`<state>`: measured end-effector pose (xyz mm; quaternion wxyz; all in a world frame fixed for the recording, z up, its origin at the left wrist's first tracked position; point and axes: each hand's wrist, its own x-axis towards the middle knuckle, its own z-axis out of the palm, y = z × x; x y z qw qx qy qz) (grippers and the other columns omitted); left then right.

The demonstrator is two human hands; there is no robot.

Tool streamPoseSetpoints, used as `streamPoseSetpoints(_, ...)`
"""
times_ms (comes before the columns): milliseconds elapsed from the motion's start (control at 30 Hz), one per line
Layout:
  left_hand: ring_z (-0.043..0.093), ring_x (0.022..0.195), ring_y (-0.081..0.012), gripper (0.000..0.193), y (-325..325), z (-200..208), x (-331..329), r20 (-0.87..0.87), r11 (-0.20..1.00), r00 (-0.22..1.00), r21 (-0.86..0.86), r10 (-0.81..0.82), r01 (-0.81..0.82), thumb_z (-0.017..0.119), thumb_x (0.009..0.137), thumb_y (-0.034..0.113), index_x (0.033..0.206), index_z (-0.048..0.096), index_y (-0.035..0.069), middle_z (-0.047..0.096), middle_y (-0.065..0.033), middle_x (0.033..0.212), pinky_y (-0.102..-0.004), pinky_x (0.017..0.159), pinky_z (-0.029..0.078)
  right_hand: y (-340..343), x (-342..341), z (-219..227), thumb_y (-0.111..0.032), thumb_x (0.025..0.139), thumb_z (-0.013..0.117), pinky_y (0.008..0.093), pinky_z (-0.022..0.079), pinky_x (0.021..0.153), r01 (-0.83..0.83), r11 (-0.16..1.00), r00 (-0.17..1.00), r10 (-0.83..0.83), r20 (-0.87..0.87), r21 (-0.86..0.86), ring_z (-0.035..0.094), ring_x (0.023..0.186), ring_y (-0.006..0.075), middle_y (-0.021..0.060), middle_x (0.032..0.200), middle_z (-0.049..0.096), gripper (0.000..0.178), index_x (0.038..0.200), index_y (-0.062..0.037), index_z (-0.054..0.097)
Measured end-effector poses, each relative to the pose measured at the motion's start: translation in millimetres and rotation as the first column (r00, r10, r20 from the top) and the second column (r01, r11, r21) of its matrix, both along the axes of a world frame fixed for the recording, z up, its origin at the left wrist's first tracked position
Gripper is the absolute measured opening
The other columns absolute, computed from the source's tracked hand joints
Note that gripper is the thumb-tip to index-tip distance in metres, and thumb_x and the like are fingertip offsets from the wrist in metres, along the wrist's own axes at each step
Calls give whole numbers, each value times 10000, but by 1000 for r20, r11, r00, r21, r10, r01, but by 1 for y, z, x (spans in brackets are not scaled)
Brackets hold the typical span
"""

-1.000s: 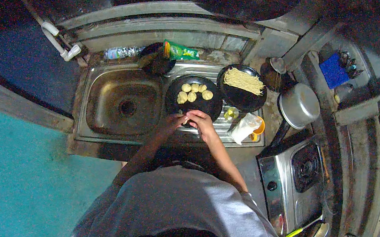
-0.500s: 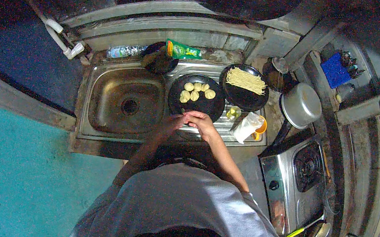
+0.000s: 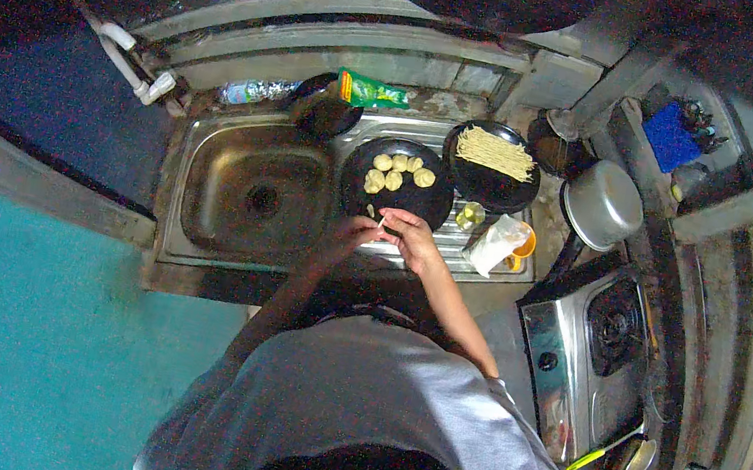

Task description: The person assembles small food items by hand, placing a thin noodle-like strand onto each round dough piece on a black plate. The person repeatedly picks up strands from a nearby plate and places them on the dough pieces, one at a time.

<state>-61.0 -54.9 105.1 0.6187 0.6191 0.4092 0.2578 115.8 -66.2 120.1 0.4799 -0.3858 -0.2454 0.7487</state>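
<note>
Dough balls (image 3: 393, 181) are cream, their plate (image 3: 419, 205) black, the cup (image 3: 527, 245) orange.

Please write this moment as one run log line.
left hand: beside small pale piece | right hand: apparently pinching it | black plate: pale dough-like balls | second black plate: pale strands

- Right hand (image 3: 408, 234) pinches small pale piece (image 3: 382, 223); left hand (image 3: 361, 230) just beside it.
- Black plate (image 3: 418, 206) beyond: pale round lumps (image 3: 393, 180).
- Second dark plate (image 3: 485, 192) near it, pale strands (image 3: 496, 153) on top.
- Sink (image 3: 216, 202) left, stove (image 3: 563, 374) right.
</note>
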Motion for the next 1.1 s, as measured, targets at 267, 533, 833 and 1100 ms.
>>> streamPoseSetpoints(267,563,873,-150,330,14,-62,3,261,948,949,-305,178,-94,517,870,272,1097,537,33,586,-66,1007,-266,805,423,-1,-2,-1,-304,851,555,252,460,696,16,987,999,-23,-39,-162,579,785,97,-2,909,625,247,963,-88,597)
streamPoseSetpoints(533,535,958,-165,434,10,-33,2,298,972,929,-148,221,-184,558,848,242,1201,450,15,563,-94,1038,-286,827,427,-1,0,-21,-427,872,466,227,454,589,-101,948,993,79,-87,-303,599,695,91,-14,871,645,347,964,-120,599)
streamPoseSetpoints(833,571,932,-207,444,15,-65,14,223,901,873,-100,433,-421,703,715,149,1075,488,2,571,-121,1001,-295,741,490,-3,-7,-14,-319,853,547,221,440,571,-34,955,999,21,-49,-295,580,676,62,-43,791,628,224,963,-135,611)
streamPoseSetpoints(1100,576,807,-148,305,13,-86,15,171,916,919,134,354,-378,668,752,243,950,551,43,588,-46,850,-276,700,465,-5,-9,-16,-212,830,590,228,440,581,-22,959,995,-6,-97,-284,583,674,58,-52,803,623,171,988,-150,599)
